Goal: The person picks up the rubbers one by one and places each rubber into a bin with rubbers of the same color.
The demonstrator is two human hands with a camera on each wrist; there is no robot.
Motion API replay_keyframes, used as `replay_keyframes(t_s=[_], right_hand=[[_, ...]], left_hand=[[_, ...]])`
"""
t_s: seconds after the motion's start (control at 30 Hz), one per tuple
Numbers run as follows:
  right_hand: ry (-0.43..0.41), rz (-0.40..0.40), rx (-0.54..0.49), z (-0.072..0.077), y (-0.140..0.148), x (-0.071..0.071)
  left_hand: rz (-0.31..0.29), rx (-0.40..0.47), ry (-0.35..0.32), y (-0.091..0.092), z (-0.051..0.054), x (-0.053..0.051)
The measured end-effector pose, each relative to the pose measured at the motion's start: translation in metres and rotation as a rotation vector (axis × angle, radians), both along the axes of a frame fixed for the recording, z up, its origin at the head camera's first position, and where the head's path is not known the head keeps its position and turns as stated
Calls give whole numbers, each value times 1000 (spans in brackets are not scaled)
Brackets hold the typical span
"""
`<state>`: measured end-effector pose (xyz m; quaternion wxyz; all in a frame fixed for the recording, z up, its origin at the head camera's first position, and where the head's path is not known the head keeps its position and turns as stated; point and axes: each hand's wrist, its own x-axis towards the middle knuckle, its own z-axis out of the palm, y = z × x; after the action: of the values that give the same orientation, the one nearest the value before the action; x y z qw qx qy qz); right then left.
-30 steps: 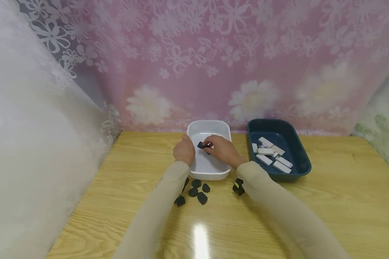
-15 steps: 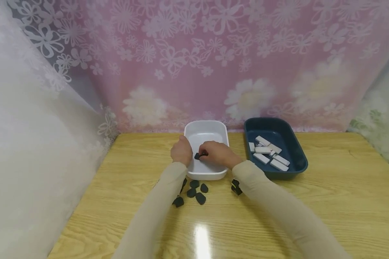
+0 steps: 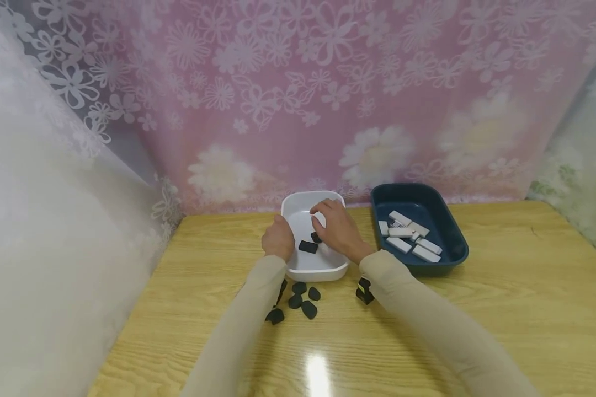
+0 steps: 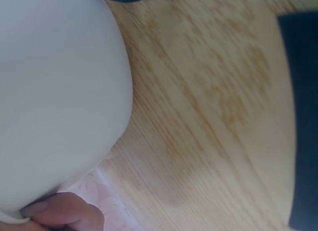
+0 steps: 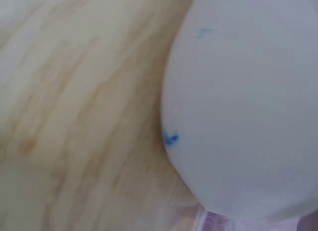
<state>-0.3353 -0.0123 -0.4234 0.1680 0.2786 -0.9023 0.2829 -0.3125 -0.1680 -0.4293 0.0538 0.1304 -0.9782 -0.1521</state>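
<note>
Black rectangular block (image 3: 308, 247) is lying flat on the floor of the white plastic basin (image 3: 318, 275), near its left wall; a second black piece (image 3: 315, 237) is sitting just beside it, partly hidden by the right hand (image 3: 340, 226). That hand is hovering over the basin, fingers curving loosely, thumb and fingertips standing apart. Left hand (image 3: 278, 240) is gripping the basin's left rim, its thumb pressing there in the left wrist view. In front of the basin, dark stone-like pieces (image 3: 309, 309) are lying on the wood-grain tabletop (image 3: 516, 309), some hiding behind the left sleeve (image 3: 238, 331). To the right, a navy basin (image 3: 458, 251) is holding a jumble of white rectangular blocks (image 3: 426, 253), some overlapping. Pink floral curtain (image 3: 288, 149) is hanging behind both basins.
</note>
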Motion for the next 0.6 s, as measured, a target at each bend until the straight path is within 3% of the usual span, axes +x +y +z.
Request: replay_keyframes(t_s=[0.07, 0.17, 0.3, 0.43, 0.6], right_hand=[[-25, -100, 40, 2, 4, -1], [-146, -231, 149, 4, 9, -5], [-362, -305, 203, 4, 14, -8], [-552, -323, 150, -1, 19, -6], [-600, -328, -54, -9, 20, -4]], left_hand=[[1, -5, -6, 1, -1, 0], [10, -15, -13, 2, -2, 0], [9, -12, -17, 2, -2, 0], [-10, -16, -32, 3, -3, -1], [-14, -19, -51, -2, -6, -3]])
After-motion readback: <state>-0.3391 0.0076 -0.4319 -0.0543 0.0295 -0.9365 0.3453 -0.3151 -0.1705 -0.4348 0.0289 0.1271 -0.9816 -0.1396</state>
